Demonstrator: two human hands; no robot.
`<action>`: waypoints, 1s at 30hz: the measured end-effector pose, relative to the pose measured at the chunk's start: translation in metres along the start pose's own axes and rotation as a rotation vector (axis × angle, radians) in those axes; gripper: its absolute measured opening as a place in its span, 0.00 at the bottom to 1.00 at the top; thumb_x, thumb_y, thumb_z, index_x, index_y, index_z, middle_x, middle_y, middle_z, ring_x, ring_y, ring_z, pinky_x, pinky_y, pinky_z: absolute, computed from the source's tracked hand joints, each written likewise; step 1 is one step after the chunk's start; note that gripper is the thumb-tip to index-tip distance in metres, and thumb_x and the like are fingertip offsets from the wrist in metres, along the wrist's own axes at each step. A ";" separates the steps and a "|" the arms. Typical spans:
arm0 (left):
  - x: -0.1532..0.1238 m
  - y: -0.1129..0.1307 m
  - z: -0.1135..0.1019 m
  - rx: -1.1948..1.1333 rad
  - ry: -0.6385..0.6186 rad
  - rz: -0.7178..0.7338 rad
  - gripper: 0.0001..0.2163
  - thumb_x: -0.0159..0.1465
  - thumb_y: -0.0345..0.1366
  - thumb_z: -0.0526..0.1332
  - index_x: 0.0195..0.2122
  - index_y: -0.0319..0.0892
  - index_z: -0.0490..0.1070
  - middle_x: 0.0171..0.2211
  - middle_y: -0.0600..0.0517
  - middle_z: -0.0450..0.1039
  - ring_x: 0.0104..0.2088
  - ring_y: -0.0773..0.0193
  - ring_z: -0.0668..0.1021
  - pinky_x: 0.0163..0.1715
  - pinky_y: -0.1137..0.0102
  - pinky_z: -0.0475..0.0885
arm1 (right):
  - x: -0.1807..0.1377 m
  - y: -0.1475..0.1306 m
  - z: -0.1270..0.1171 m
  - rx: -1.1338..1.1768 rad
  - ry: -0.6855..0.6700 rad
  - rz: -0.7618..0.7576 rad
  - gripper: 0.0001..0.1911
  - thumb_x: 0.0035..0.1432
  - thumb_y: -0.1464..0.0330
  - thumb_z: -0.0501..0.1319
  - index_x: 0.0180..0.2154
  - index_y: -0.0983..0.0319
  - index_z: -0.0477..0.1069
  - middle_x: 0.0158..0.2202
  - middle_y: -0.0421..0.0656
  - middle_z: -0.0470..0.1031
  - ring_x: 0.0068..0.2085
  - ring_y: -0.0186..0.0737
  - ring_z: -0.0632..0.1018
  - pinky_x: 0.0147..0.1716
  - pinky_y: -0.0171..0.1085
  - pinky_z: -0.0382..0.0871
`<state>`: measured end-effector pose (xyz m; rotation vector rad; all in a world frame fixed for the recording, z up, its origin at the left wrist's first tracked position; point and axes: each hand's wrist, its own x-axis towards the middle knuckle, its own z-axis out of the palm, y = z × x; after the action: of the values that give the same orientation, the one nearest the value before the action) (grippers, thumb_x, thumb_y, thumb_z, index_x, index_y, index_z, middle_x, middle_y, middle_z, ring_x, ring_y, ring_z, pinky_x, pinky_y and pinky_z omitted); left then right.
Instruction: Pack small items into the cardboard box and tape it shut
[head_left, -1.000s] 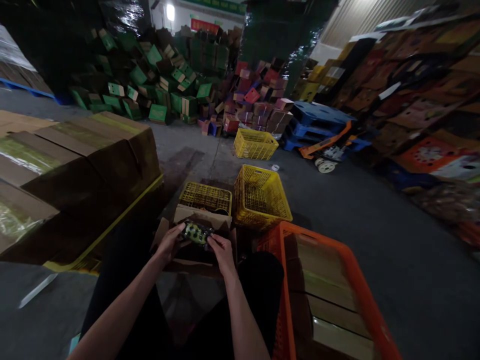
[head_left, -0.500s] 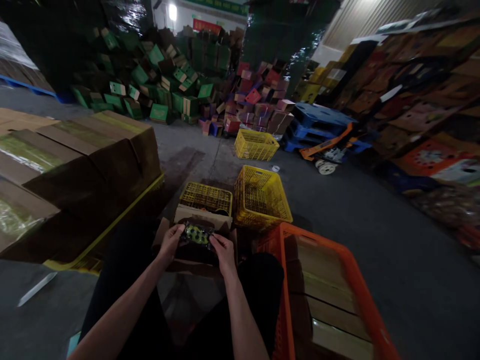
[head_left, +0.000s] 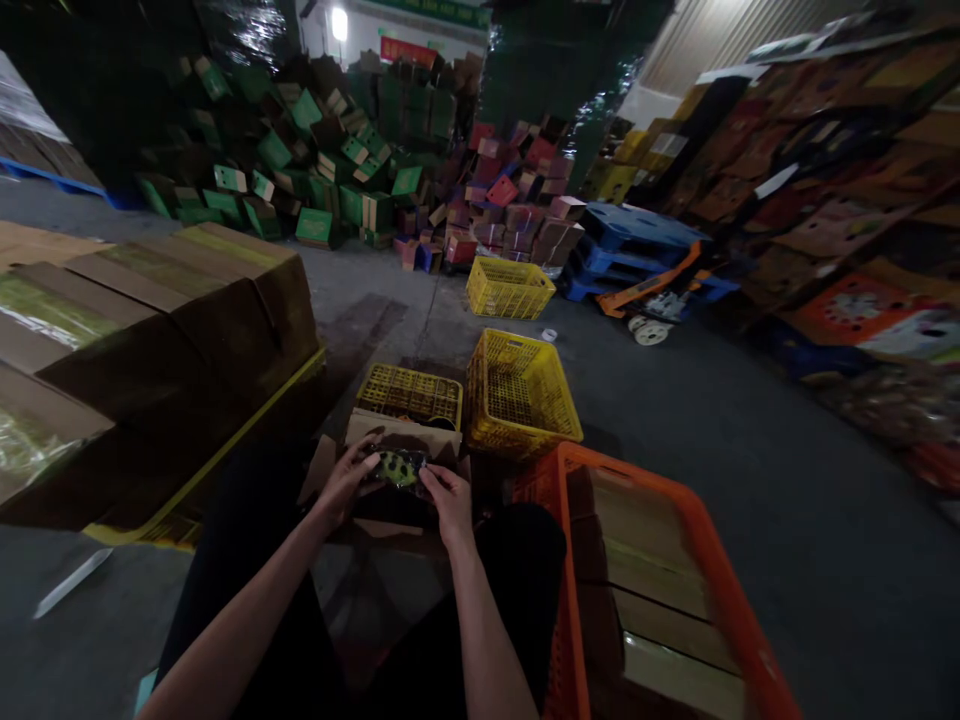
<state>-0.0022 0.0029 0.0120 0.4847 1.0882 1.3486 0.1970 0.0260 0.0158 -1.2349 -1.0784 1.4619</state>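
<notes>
A small packet [head_left: 400, 468], yellow-green with dark spots and wrapped in shiny clear plastic, is held level between my hands. My left hand [head_left: 346, 485] has its thumb on the left end, the fingers partly hidden behind. At the right end, my right hand [head_left: 448, 497] pinches the wrapping between thumb and fingers. Directly beneath the packet stands an open cardboard box [head_left: 390, 527] between my knees, its flaps spread outward. What lies inside the box is too dark to make out.
Beyond the box stand a yellow crate [head_left: 409, 385] and a deeper open yellow crate [head_left: 525, 390]. An orange crate [head_left: 679, 490] of cartons is by my right knee. Stacked cartons [head_left: 157, 310] are at left. Farther off are another yellow crate [head_left: 510, 288], blue pallets [head_left: 637, 235] and an orange pallet jack [head_left: 652, 290].
My left hand has shifted its grip, its thumb now farther over the packet's left end and its fingers more raised. My right hand keeps its pinch. The view has shifted slightly.
</notes>
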 end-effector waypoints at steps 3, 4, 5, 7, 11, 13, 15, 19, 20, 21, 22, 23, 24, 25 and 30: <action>-0.001 0.000 0.000 0.030 -0.007 0.010 0.29 0.52 0.48 0.74 0.54 0.49 0.72 0.57 0.45 0.71 0.54 0.49 0.75 0.45 0.59 0.77 | -0.003 -0.004 -0.003 -0.009 -0.059 -0.065 0.27 0.55 0.57 0.66 0.56 0.54 0.74 0.45 0.43 0.81 0.43 0.48 0.81 0.39 0.43 0.78; -0.001 0.000 -0.001 0.041 -0.004 0.010 0.28 0.53 0.49 0.73 0.54 0.48 0.73 0.57 0.45 0.70 0.55 0.49 0.74 0.45 0.59 0.77 | -0.004 -0.006 -0.004 -0.019 -0.109 -0.101 0.29 0.57 0.58 0.64 0.60 0.52 0.70 0.50 0.43 0.79 0.47 0.48 0.80 0.41 0.43 0.78; -0.001 -0.001 -0.002 0.050 -0.002 0.005 0.27 0.53 0.50 0.73 0.53 0.48 0.74 0.57 0.45 0.71 0.57 0.48 0.73 0.45 0.60 0.77 | -0.005 -0.008 -0.004 -0.039 -0.166 -0.138 0.29 0.57 0.60 0.63 0.61 0.50 0.68 0.55 0.42 0.75 0.52 0.49 0.78 0.44 0.43 0.78; 0.001 -0.003 -0.005 0.066 0.004 -0.022 0.26 0.53 0.51 0.72 0.50 0.46 0.75 0.55 0.44 0.72 0.58 0.47 0.72 0.46 0.60 0.76 | -0.007 -0.011 -0.003 -0.108 -0.244 -0.207 0.27 0.57 0.62 0.64 0.59 0.48 0.70 0.65 0.40 0.64 0.61 0.50 0.71 0.50 0.44 0.76; 0.004 -0.006 -0.009 0.057 -0.013 -0.152 0.26 0.55 0.57 0.69 0.47 0.42 0.77 0.52 0.42 0.75 0.56 0.46 0.74 0.47 0.58 0.76 | -0.005 -0.012 -0.002 -0.247 -0.194 -0.266 0.19 0.55 0.61 0.67 0.50 0.52 0.79 0.67 0.42 0.62 0.65 0.52 0.66 0.59 0.46 0.67; 0.004 -0.006 -0.009 0.017 -0.059 -0.196 0.29 0.57 0.62 0.64 0.48 0.41 0.78 0.54 0.40 0.74 0.54 0.47 0.76 0.48 0.57 0.75 | -0.003 -0.011 -0.002 -0.244 -0.145 -0.233 0.17 0.56 0.59 0.67 0.47 0.54 0.80 0.57 0.45 0.75 0.59 0.52 0.74 0.58 0.48 0.67; 0.002 -0.005 -0.007 0.007 -0.125 -0.198 0.32 0.58 0.63 0.63 0.52 0.43 0.76 0.54 0.40 0.74 0.52 0.48 0.77 0.48 0.57 0.75 | -0.002 -0.010 -0.003 -0.212 -0.100 -0.175 0.18 0.56 0.56 0.67 0.46 0.56 0.81 0.47 0.46 0.82 0.51 0.51 0.79 0.55 0.48 0.71; -0.005 0.001 -0.002 0.133 -0.227 -0.086 0.32 0.55 0.53 0.71 0.59 0.44 0.72 0.55 0.42 0.75 0.55 0.47 0.76 0.50 0.61 0.73 | -0.001 -0.007 -0.006 -0.139 -0.028 -0.101 0.22 0.54 0.52 0.67 0.44 0.59 0.82 0.42 0.46 0.83 0.46 0.52 0.81 0.49 0.46 0.74; -0.006 0.002 -0.001 0.159 -0.236 -0.055 0.31 0.55 0.51 0.72 0.58 0.43 0.73 0.54 0.43 0.76 0.56 0.47 0.75 0.51 0.62 0.72 | -0.001 -0.006 -0.006 -0.120 -0.022 -0.091 0.23 0.53 0.51 0.67 0.44 0.59 0.82 0.42 0.46 0.83 0.46 0.52 0.81 0.48 0.46 0.74; -0.007 0.002 -0.001 0.169 -0.235 -0.032 0.30 0.55 0.50 0.72 0.56 0.42 0.74 0.52 0.43 0.77 0.55 0.47 0.76 0.52 0.62 0.72 | -0.001 -0.005 -0.006 -0.102 -0.019 -0.080 0.23 0.53 0.51 0.67 0.43 0.60 0.82 0.41 0.46 0.84 0.45 0.52 0.81 0.47 0.46 0.75; -0.007 0.002 0.000 0.168 -0.228 -0.019 0.29 0.55 0.50 0.72 0.55 0.41 0.76 0.50 0.43 0.78 0.53 0.48 0.77 0.51 0.62 0.72 | -0.001 -0.004 -0.005 -0.087 -0.018 -0.067 0.23 0.52 0.51 0.67 0.43 0.60 0.82 0.41 0.46 0.84 0.44 0.51 0.81 0.46 0.45 0.75; -0.007 0.001 0.000 0.160 -0.214 -0.016 0.28 0.54 0.50 0.72 0.53 0.40 0.77 0.47 0.43 0.80 0.50 0.48 0.79 0.50 0.62 0.73 | -0.002 -0.003 -0.005 -0.078 -0.020 -0.054 0.23 0.52 0.50 0.67 0.42 0.60 0.82 0.40 0.46 0.84 0.43 0.51 0.81 0.44 0.45 0.75; -0.007 0.000 0.000 0.151 -0.188 -0.016 0.27 0.54 0.50 0.72 0.50 0.39 0.79 0.44 0.43 0.81 0.47 0.49 0.80 0.47 0.63 0.74 | -0.002 -0.003 -0.004 -0.075 -0.019 -0.044 0.23 0.52 0.50 0.67 0.42 0.60 0.82 0.40 0.45 0.83 0.43 0.51 0.81 0.43 0.44 0.76; -0.006 -0.001 0.001 0.144 -0.156 -0.017 0.26 0.52 0.50 0.73 0.47 0.39 0.80 0.42 0.44 0.81 0.44 0.50 0.81 0.45 0.64 0.75 | -0.002 -0.002 -0.003 -0.077 -0.019 -0.037 0.23 0.52 0.50 0.67 0.42 0.60 0.82 0.40 0.45 0.83 0.42 0.50 0.81 0.42 0.43 0.76; -0.003 -0.005 -0.001 0.178 -0.018 0.005 0.21 0.49 0.52 0.74 0.35 0.38 0.82 0.34 0.46 0.81 0.36 0.54 0.81 0.34 0.69 0.76 | -0.004 -0.008 -0.001 -0.159 -0.010 -0.051 0.23 0.54 0.48 0.65 0.38 0.61 0.82 0.34 0.43 0.82 0.37 0.46 0.79 0.33 0.37 0.72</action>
<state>0.0000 -0.0008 0.0089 0.6293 1.1982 1.2551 0.1991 0.0242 0.0243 -1.3013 -1.2434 1.3665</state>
